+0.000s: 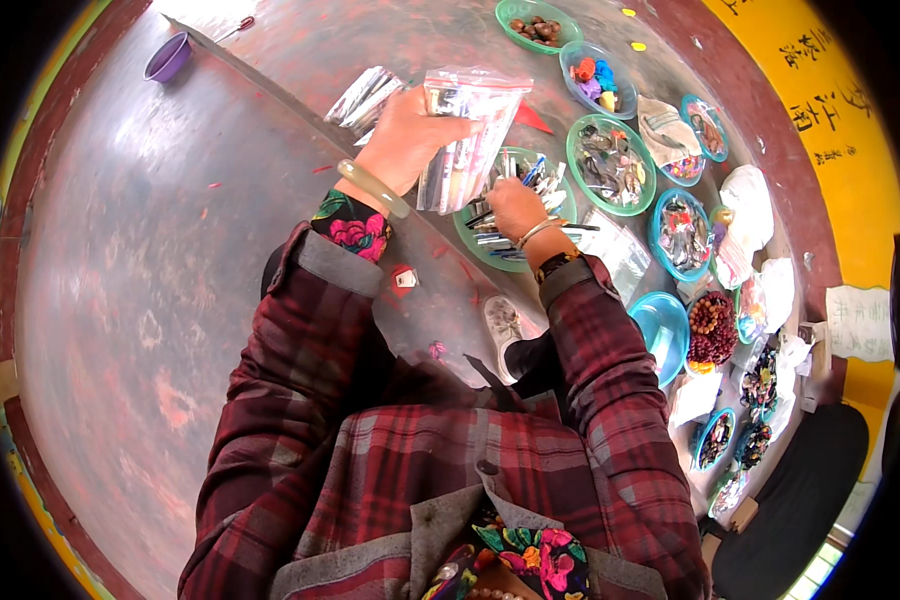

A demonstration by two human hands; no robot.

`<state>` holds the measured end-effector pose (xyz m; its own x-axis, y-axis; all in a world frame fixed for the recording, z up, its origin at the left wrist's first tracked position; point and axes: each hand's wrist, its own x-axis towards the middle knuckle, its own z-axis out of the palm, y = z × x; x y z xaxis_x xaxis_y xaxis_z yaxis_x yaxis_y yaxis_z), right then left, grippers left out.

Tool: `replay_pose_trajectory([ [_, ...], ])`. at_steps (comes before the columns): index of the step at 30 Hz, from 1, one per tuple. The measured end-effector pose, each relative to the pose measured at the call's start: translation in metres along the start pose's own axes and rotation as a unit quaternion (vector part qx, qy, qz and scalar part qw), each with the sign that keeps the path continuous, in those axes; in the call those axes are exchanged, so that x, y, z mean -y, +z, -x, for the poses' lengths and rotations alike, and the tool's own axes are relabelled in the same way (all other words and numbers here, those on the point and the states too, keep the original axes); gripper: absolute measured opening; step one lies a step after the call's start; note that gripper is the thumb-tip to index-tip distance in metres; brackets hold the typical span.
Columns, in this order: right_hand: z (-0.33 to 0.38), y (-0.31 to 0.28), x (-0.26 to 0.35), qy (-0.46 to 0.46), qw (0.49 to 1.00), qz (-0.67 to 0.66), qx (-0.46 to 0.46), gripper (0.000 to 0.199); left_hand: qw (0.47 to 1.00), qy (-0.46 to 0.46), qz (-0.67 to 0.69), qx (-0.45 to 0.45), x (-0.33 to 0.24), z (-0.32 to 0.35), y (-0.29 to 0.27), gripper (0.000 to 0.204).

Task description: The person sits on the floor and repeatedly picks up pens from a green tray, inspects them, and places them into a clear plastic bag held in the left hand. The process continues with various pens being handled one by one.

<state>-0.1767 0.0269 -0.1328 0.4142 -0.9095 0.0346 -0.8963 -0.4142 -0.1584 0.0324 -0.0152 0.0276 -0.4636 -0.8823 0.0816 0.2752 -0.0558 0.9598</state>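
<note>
My left hand (405, 140) holds up a clear plastic zip bag (467, 130) with small items inside, gripping it at its left side. My right hand (515, 207) reaches down into a green bowl (475, 238) filled with thin pen-like sticks (530, 178), its fingers closed among them. The bag hangs just left of and above that bowl. A pale bangle sits on my left wrist, and thin bracelets on my right.
Several green and blue bowls of beads and trinkets (610, 165) curve along the right. An empty blue bowl (660, 330) lies near my right elbow. A purple bowl (167, 57) sits far left. White plastic bags (748, 205) lie beside a yellow wall.
</note>
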Motion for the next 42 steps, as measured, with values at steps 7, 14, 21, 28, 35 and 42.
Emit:
replay_pose_trajectory([
  [7,-0.026,0.032,0.045,0.058,0.998,0.021,-0.029,0.016,0.999,-0.001,0.045,-0.015,0.001,0.002,-0.007,0.03],
  [14,-0.045,0.062,0.034,0.128,0.99,-0.051,-0.026,0.028,0.999,0.003,0.04,-0.004,-0.005,-0.001,-0.002,0.031],
  [21,-0.034,-0.028,0.017,0.167,0.986,0.011,-0.027,0.033,0.999,-0.008,0.047,0.019,-0.015,0.005,-0.011,0.032],
  [28,0.009,-0.149,-0.011,0.286,0.827,-0.326,-0.358,0.056,0.994,-0.053,0.037,0.088,-0.009,0.006,0.0,0.036],
  [35,0.054,-0.21,-0.01,0.085,0.59,-0.629,-0.499,0.041,0.972,-0.123,0.082,0.181,0.007,0.004,0.027,0.034],
  [42,0.048,-0.196,-0.015,0.081,0.56,-0.676,-0.472,0.039,0.961,-0.139,0.071,0.227,0.018,0.003,0.044,0.034],
])
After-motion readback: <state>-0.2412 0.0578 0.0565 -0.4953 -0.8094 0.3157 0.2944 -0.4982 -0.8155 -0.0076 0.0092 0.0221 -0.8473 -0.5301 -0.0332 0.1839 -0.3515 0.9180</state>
